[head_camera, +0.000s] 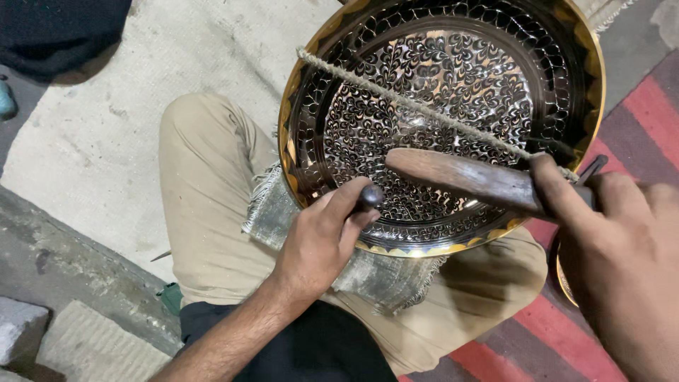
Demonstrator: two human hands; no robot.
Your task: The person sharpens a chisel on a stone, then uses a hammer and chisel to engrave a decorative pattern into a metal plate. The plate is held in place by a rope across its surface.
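A large round brass plate, engraved all over with dark leaf patterns, rests on my lap over a frayed grey cloth. A twisted rope runs diagonally across the plate. My left hand is shut on a small dark chisel, whose tip meets the plate's lower inner wall. My right hand is shut on a wooden mallet, which hovers just above the chisel, pointing left.
My bent legs in beige trousers support the plate. A pale mat lies on the left, a red striped rug on the right. A dark bundle sits top left, stone blocks bottom left.
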